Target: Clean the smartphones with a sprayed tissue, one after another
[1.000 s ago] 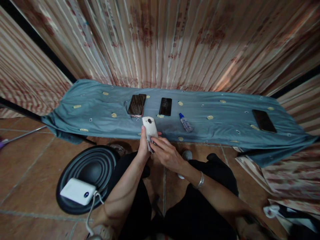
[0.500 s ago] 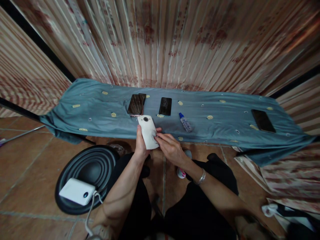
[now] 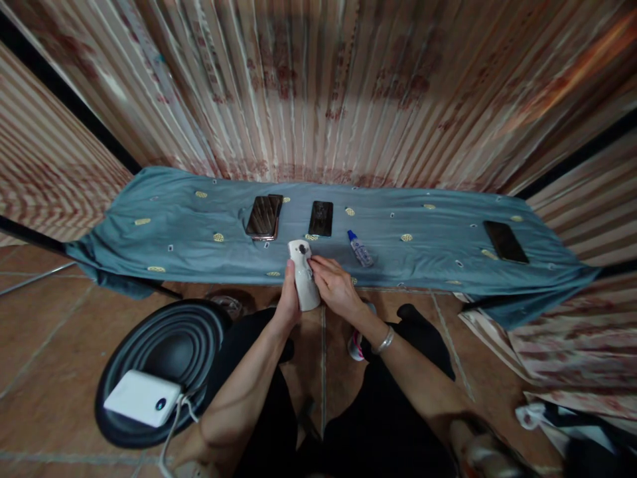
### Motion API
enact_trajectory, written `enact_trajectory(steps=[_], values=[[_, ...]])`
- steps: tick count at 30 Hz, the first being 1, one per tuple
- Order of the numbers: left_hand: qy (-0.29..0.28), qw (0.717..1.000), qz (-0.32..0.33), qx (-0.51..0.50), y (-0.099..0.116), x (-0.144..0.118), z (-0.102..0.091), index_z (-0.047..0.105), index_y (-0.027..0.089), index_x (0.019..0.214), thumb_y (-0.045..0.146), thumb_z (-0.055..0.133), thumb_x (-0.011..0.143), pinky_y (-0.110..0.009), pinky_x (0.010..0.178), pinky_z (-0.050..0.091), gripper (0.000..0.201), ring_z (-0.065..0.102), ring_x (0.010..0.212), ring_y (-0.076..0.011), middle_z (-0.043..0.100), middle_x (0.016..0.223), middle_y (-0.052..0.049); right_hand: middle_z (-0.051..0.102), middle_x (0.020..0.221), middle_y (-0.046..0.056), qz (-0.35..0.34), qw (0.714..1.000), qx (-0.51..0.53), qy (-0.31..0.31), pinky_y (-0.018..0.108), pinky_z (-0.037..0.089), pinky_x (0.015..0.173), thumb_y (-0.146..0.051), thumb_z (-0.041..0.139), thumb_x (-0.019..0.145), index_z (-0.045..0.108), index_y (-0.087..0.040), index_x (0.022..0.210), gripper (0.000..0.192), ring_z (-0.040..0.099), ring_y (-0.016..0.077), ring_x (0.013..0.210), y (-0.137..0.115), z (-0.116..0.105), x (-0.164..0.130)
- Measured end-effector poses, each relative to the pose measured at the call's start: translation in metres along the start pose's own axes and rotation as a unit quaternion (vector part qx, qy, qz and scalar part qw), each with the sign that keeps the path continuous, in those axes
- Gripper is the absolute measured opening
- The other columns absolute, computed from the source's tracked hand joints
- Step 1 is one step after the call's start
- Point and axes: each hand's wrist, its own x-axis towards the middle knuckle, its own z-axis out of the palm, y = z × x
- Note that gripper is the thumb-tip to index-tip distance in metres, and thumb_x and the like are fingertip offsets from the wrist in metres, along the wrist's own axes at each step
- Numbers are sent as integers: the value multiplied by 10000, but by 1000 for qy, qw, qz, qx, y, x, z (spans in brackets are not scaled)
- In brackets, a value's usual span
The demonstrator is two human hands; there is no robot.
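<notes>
My left hand (image 3: 287,299) grips a white phone (image 3: 305,285) by its side, its back with a round dark camera facing up. The phone is held just past my knees, at the near edge of the cloth-covered bench. My right hand (image 3: 336,282) presses its closed fingers against the right side of the phone's back near the camera; whether something small is pinched in them is hidden. Beyond the hands lie a stack of dark phones (image 3: 264,216), another dark phone (image 3: 321,218) and a clear bottle with a blue cap (image 3: 360,249).
The blue-green cloth (image 3: 438,265) covers a low bench, with one more dark phone (image 3: 505,241) at its right end. A white power bank (image 3: 142,398) with a cable rests on a black ringed round object (image 3: 112,358) at floor left. Striped curtains (image 3: 298,99) hang behind.
The white phone has turned in my left hand and appears narrower. My right fingers have moved from its lower part up toward the camera. The whole view has shifted slightly.
</notes>
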Motion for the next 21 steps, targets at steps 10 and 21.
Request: enact_trajectory(steps=[10, 21], values=[[-13, 990, -9, 140, -18, 9, -18, 701, 156, 1181, 492, 593, 896, -317, 784, 579, 454, 719, 971, -263, 770, 998, -89, 739, 1195, 73, 136, 975, 167, 61, 388, 513, 1015, -273, 513, 925, 749, -215, 1104, 302, 678, 228, 1130, 19, -2, 34], [23, 983, 106, 146, -6, 27, -2, 690, 212, 1213, 202, 789, 740, -239, 969, 466, 483, 668, 1124, -187, 777, 975, 3, 630, 595, -45, 319, 842, 434, 22, 217, 445, 581, -612, 754, 676, 729, -195, 703, 419, 575, 123, 622, 16, -2, 36]])
